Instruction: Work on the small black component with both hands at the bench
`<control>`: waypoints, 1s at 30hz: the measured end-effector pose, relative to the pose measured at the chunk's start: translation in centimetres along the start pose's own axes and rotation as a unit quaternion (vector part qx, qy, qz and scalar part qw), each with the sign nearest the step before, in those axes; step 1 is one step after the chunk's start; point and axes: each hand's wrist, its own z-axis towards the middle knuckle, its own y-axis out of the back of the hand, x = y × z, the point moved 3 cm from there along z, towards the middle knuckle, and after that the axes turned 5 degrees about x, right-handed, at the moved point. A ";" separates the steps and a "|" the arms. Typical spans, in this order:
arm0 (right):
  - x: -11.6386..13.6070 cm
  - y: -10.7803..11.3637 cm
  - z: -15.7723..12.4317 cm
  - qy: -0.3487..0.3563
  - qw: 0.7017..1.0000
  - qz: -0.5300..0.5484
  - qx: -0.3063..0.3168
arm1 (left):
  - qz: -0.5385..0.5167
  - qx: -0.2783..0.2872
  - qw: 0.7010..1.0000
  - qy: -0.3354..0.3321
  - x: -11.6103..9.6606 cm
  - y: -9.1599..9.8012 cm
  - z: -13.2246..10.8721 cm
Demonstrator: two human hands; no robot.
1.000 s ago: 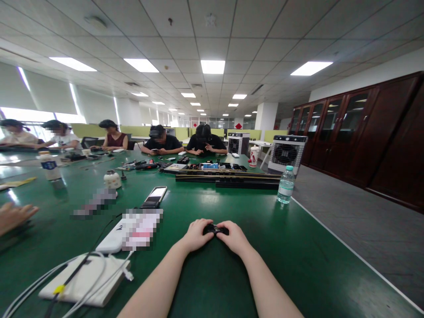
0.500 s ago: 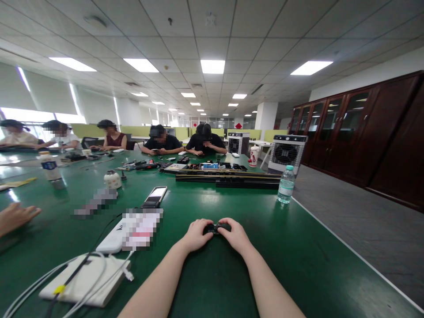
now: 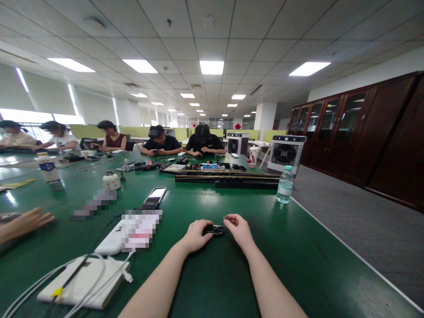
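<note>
My left hand (image 3: 196, 235) rests on the green table (image 3: 298, 265) and pinches a small black device (image 3: 214, 229) at its left end. My right hand (image 3: 239, 229) is lifted just off the device's right end, fingers pinched on a tiny dark piece (image 3: 227, 217) too small to name. Both forearms reach in from the bottom edge.
A white power bank (image 3: 114, 238), a white flat box with cables (image 3: 82, 282) and a phone (image 3: 154, 196) lie to my left. A water bottle (image 3: 285, 184) stands right, long black trays (image 3: 228, 178) behind. Another person's hand (image 3: 26, 221) lies far left; several people sit opposite.
My right hand has let go of the black device and risen slightly to the right with a tiny piece pinched in its fingers. The other person's hand at left slid further in.
</note>
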 end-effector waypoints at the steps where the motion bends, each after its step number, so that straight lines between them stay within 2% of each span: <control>1: 0.0 0.1 0.0 -0.003 1.000 0.001 -0.008 | 0.000 0.000 1.000 0.000 0.0 0.0 0.0; 9: -0.7 0.7 0.3 -0.048 0.997 -0.025 -0.050 | 0.002 0.000 1.000 -0.001 0.3 -0.3 0.2; 15: -1.0 0.9 0.4 -0.082 0.995 -0.012 -0.051 | 0.003 0.001 1.000 -0.003 0.4 -0.3 0.1; 30: -0.8 1.0 0.3 -0.079 0.995 0.019 -0.053 | 0.007 0.003 1.000 0.008 0.1 -0.2 0.1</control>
